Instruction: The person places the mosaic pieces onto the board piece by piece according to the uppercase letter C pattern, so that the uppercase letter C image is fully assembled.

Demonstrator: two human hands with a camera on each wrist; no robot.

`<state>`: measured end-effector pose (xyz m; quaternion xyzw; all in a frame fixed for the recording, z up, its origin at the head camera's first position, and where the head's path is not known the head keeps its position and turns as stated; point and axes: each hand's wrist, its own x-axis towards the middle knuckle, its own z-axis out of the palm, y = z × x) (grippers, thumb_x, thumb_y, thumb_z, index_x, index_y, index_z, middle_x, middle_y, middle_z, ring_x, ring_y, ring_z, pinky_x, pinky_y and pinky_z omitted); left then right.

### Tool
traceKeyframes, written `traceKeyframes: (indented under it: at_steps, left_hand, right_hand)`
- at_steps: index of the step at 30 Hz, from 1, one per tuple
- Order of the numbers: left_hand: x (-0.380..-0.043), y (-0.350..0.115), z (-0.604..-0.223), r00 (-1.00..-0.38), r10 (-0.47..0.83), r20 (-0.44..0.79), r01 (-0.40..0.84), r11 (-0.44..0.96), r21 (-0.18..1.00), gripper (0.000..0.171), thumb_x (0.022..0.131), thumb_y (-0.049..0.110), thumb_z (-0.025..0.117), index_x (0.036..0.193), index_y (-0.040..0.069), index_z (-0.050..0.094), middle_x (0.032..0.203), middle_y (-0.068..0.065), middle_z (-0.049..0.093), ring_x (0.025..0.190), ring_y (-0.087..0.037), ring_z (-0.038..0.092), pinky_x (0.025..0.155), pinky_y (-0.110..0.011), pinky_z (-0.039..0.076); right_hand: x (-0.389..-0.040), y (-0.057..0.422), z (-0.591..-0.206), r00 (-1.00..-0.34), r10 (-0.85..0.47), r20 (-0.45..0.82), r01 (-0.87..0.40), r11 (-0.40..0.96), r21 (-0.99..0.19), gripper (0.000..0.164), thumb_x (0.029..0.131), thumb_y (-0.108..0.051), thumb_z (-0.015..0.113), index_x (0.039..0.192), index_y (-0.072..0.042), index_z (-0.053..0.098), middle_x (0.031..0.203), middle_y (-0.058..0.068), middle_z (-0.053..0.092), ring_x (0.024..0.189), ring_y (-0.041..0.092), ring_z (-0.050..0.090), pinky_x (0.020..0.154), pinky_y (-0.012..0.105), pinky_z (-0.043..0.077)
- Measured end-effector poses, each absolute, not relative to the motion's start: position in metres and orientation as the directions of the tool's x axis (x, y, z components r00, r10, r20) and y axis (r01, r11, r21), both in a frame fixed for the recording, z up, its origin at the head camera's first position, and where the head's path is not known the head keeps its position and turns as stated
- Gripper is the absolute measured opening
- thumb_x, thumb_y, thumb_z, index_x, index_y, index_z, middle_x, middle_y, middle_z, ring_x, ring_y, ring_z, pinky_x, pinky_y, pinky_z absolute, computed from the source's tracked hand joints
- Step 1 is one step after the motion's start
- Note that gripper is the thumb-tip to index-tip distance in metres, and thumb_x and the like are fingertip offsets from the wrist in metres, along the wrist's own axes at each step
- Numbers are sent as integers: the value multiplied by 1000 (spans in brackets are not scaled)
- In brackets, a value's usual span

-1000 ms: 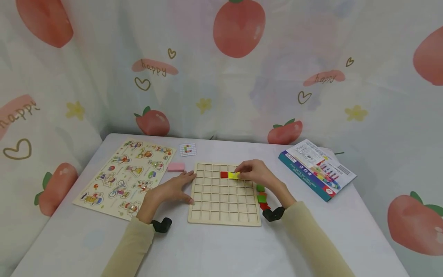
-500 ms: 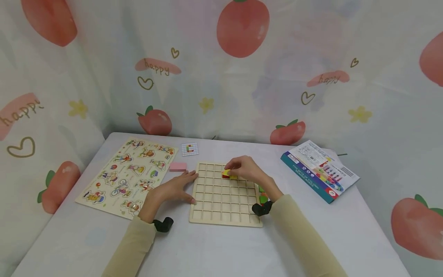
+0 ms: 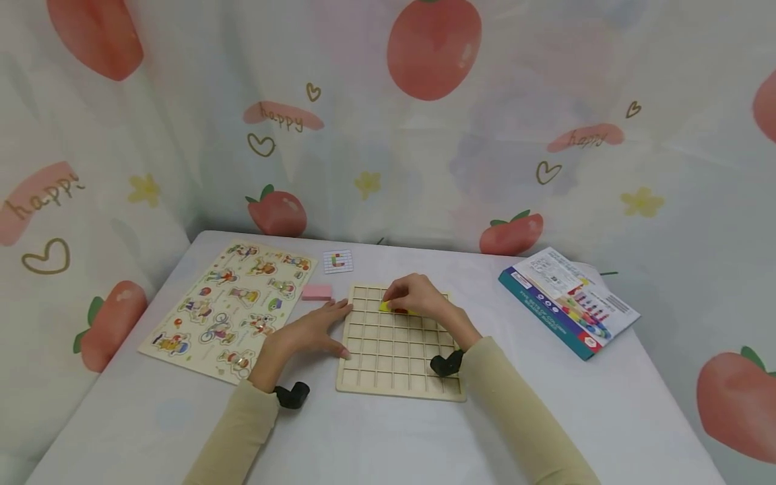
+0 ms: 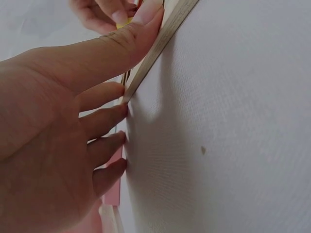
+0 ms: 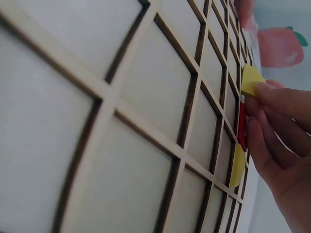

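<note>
- Near the far edge of the wooden grid board [image 3: 386, 345], toward its far-left corner, we pinch a yellow tile [image 5: 250, 80] between thumb and fingers of the right hand [image 3: 419, 296], just beside the red tile [image 5: 242, 127].
- Along the board's left edge, we rest the left hand [image 3: 308, 331], fingers relaxed and gripping nothing; the hands are apart.
- Caution: the held tile appears tilted; if we press before squaring it to the board's compartments, it may jam.
- Our right fingertips lie close to the red tile; a careless release could dislodge it.
- Slack left-hand contact could let the board slide across the worktop [image 3: 388, 444] under pressure.
</note>
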<state>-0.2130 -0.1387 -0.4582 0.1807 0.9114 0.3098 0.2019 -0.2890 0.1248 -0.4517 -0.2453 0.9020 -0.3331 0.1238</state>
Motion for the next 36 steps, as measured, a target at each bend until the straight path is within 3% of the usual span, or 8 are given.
traceKeyframes:
  at_steps: [7,18,36]
  left_hand:
    - [-211,-136,-456,-858,441,-262,191,748,635,98,83,30,87,161,8,33,171,-12,22,160,-36,10,128,-56,16]
    - [-211,-134,-457,-860,431,-274,183,761,623,98,83,32,87,162,10,33,172,-11,22,161,-34,10,128,-57,17]
    - [-211,-134,-460,-862,430,-269,183,758,626,103,80,32,89,162,11,32,173,-10,19,161,-33,8,129,-55,16]
  right_hand:
    - [-290,124,-453,-851,-519,-76,-365,689,-627,12,96,-13,72,105,-11,81,102,4,78,85,12,68,77,29,57]
    - [-289,123,-448,-816,-577,-43,-471,706,-529,15,96,-8,71,106,-8,82,102,5,74,97,23,68,87,36,59]
    - [-276,151,-441,-863,-505,7,-408,689,-599,19,97,-9,68,113,-7,77,107,7,76,95,22,68,86,38,58]
